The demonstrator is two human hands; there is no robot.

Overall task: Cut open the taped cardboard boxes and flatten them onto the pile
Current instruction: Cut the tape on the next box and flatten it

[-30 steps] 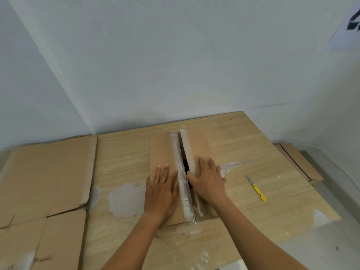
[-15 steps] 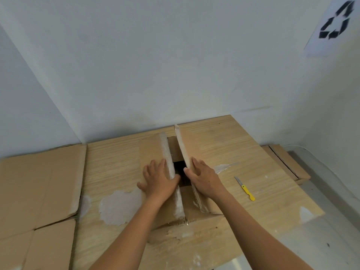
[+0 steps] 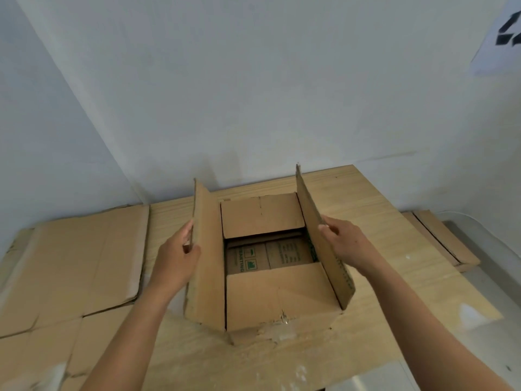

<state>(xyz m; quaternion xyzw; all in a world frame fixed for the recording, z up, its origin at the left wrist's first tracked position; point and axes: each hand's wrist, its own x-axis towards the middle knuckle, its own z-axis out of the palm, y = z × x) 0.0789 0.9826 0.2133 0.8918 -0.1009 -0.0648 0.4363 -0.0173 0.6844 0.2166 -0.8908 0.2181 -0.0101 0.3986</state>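
A brown cardboard box stands on the wooden table in front of me. Its two long top flaps stand nearly upright, and the two short inner flaps lie flat with a gap showing printed cardboard inside. My left hand grips the left flap at its outer edge, thumb on the inner face. My right hand holds the right flap from outside, fingers curled at its edge. The yellow knife is hidden from view.
A pile of flattened cardboard lies to the left, level with the table. More flat cardboard lies on the floor right of the table. White walls meet in a corner behind. A paper sign hangs top right.
Both hands went from pressing on the closed taped seam to pulling the two long flaps apart and up. The box top now stands open. The knife has gone out of sight.
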